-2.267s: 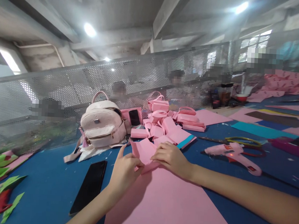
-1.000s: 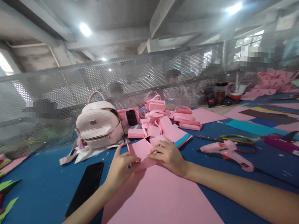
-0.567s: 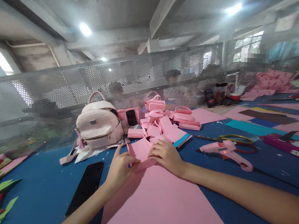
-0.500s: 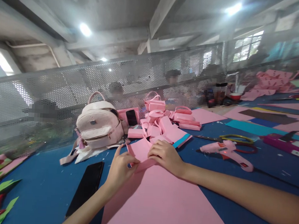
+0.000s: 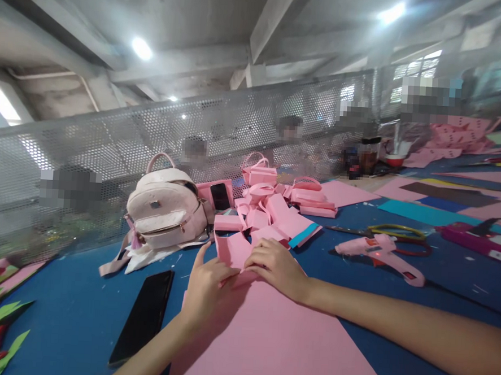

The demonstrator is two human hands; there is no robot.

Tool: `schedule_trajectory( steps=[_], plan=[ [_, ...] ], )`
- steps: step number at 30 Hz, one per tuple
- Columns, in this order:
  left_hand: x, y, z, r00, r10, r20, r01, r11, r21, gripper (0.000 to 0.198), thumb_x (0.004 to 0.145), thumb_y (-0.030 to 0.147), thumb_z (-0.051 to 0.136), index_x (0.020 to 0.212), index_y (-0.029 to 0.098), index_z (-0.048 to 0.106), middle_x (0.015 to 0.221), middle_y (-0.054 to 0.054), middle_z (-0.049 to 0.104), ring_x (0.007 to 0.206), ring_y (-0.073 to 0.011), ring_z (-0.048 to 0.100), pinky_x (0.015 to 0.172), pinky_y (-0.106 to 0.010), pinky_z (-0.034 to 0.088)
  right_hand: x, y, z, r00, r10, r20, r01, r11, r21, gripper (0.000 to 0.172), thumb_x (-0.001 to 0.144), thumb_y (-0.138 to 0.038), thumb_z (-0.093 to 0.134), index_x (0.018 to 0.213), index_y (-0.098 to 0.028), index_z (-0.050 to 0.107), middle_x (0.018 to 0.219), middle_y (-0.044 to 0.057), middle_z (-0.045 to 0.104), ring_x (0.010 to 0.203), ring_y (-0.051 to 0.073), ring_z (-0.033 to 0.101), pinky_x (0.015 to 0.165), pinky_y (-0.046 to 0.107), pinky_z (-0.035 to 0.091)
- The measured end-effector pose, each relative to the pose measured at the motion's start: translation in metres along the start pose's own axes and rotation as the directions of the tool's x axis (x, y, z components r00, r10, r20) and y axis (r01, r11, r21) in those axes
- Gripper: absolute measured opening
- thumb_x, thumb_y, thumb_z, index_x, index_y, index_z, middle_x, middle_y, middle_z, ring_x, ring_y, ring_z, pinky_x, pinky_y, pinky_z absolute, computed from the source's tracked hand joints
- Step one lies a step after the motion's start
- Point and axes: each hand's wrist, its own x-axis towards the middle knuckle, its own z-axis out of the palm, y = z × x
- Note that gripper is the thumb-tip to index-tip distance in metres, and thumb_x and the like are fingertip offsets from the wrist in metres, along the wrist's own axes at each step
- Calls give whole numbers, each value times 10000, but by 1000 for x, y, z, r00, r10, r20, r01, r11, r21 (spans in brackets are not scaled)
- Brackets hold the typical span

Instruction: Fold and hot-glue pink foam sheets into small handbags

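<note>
A pink folded piece, paper or foam, lies over the far end of a large pink sheet. My left hand pinches the near left end of its folded edge, thumb and fingers together, with one finger raised. Bent fingers of my right hand press on the right part of the same fold and cover it. Just beyond my hands is a heap of pink folded pieces and small handled boxes.
Left of my hands are a black phone and a white backpack. On the right lie a pink glue gun with a cord, scissors and a purple power strip. A perforated metal screen borders the blue table.
My left hand has shifted slightly right and rolled inward along the fold. My right hand has moved slightly left and down, still pressing on the pink piece.
</note>
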Motion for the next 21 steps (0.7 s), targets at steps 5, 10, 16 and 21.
schedule_trajectory(
  steps=[5,10,16,21],
  plan=[
    [-2,4,-3,996,-85,34,89,990,-112,231,880,195,565,707,248,708,607,41,668,633,-152,599,1123,-526,269,2,2,-1,1000,0,13,-1,997,71,193,965,-257,594,832,-218,729,876,7,723,883,188,563,807,328,390],
    [-2,-2,-2,983,-163,85,178,963,-203,189,857,197,580,689,230,658,655,47,684,684,-162,628,1151,-559,217,-2,11,-2,996,55,-75,-39,980,195,195,948,-322,620,845,-225,755,863,28,716,885,196,598,829,332,428],
    [0,-10,-2,994,-33,103,44,993,-113,280,875,109,514,1027,249,703,720,44,697,657,-139,636,1159,-573,199,-9,18,-6,988,116,-106,-95,977,191,98,887,-273,702,944,-221,762,911,46,704,906,206,610,840,338,456],
    [-1,-8,-3,990,102,93,-108,993,57,346,953,135,439,1128,266,708,626,45,599,588,-126,578,1143,-556,248,-8,19,-5,989,105,-103,-87,982,165,90,851,-261,741,920,-204,729,919,35,729,948,226,590,871,357,445]
  ],
)
